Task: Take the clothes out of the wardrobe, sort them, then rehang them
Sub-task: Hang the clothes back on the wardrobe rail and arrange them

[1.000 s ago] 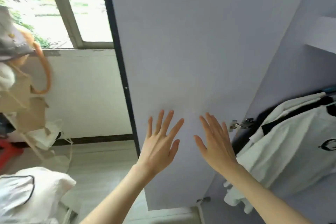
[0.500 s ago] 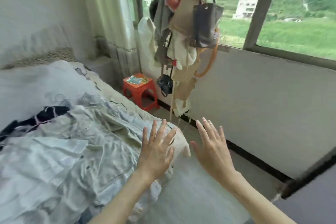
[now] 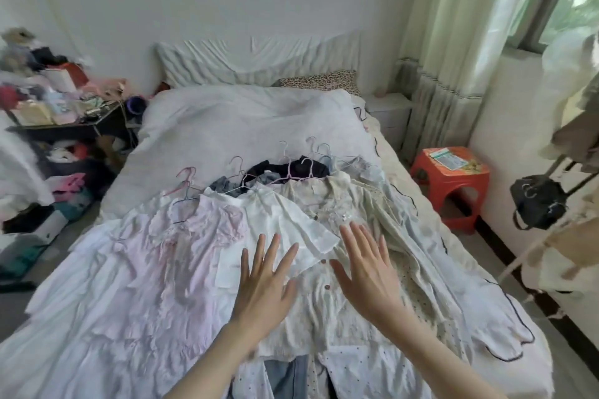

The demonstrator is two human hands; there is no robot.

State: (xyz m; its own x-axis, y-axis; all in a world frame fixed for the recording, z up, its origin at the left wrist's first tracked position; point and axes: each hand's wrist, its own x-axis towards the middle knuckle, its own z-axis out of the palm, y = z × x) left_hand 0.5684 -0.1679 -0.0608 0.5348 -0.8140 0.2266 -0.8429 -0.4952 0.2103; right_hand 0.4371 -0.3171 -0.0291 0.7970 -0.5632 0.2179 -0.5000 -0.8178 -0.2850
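1. Step, as I read it: sorting. The clothes (image 3: 291, 253) are out of the wardrobe and lie in an overlapping heap on the bed (image 3: 227, 126), most on hangers (image 3: 285, 155) with hooks pointing toward the headboard. No wardrobe in view.
2. Layout: pink dress (image 3: 155, 262) on the left of the heap, white blouse (image 3: 282, 230) in the middle, cream buttoned shirt (image 3: 327, 301) right of it, dotted pale garments toward the foot, dark garments (image 3: 291, 168) at the far end under the hooks.
3. Left hand (image 3: 264, 288): fingers straight and spread, palm down, holds nothing. It sits over the blouse hem; touching or just above, cannot tell.
4. Right hand (image 3: 366, 272): same posture, fingers spread, nothing held, over the cream shirt. Contact with the cloth also cannot be told.
5. Next move, my guess: pick one garment from the top layer, likely the white blouse, since it overlaps both neighbours. Needs a pinch at the shoulder or hanger, then a lift clear of the stack.
6. Risk: hanger hooks are bunched close together; pulling one may drag its neighbours.
7. Off-task: red stool (image 3: 450, 181) right of the bed, cluttered bench (image 3: 64, 126) on the left.
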